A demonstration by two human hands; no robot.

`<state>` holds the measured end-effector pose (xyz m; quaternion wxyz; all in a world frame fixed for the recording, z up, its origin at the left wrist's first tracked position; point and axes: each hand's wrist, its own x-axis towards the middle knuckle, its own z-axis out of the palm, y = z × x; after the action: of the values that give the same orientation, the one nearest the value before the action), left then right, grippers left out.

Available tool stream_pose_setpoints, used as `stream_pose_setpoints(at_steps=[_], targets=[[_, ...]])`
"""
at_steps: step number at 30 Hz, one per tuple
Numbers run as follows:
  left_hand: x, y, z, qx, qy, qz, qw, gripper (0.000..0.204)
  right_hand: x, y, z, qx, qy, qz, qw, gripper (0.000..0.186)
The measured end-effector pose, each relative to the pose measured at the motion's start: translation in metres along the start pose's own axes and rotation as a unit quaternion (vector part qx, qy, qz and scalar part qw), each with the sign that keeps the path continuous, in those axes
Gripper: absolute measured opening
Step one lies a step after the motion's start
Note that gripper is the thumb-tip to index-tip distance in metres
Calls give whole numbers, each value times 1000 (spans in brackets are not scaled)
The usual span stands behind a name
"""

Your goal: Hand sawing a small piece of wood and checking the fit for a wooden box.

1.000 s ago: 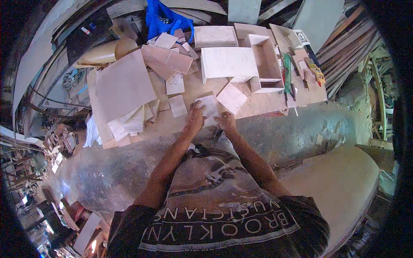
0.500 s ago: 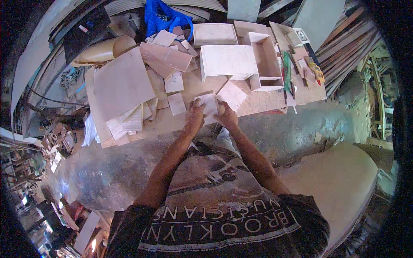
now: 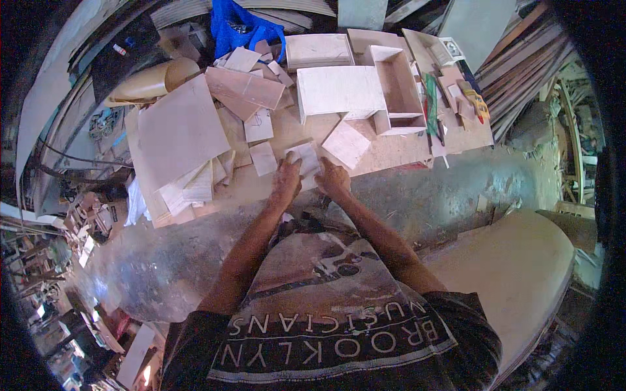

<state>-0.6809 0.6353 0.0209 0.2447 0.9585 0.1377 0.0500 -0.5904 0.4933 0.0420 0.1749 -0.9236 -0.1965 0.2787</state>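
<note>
A small pale square wood piece (image 3: 304, 156) is between my hands at the table's near edge. My left hand (image 3: 287, 178) grips its left side, with fingertips on its top face. On the right side, my right hand (image 3: 333, 178) closes on the edge, its fingertips partly hidden. Whether the piece rests on the tabletop or is held just above it, I cannot tell. Close by on the left lies another small square board (image 3: 263, 158). A larger pale square board (image 3: 347, 143) lies just beyond my right hand.
White box-like wooden pieces (image 3: 340, 90) and an open wooden tray (image 3: 399, 78) stand farther back. A large flat board (image 3: 179, 124) covers stacked offcuts at left. Behind are a blue bag (image 3: 241, 32) and, at right, a yellow tool (image 3: 477, 104). A curved panel (image 3: 508, 267) lies lower right.
Both hands and the small wood piece have shifted slightly left and a little toward me. My grip on the piece stays. The whole view has drifted slightly.
</note>
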Motion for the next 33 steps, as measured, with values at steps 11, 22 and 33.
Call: stream_pose_setpoints(at_steps=[11,22,33], targets=[[2,2,4,3,-8,-16,1000,33,3,-22,-1,-149,31,-41,988,34],[8,30,-18,51,-86,-20,995,39,-5,-21,-11,-135,40,-58,988,34],[-8,6,-4,56,-37,5,998,55,4,150,-99,190,-142,-65,969,26]])
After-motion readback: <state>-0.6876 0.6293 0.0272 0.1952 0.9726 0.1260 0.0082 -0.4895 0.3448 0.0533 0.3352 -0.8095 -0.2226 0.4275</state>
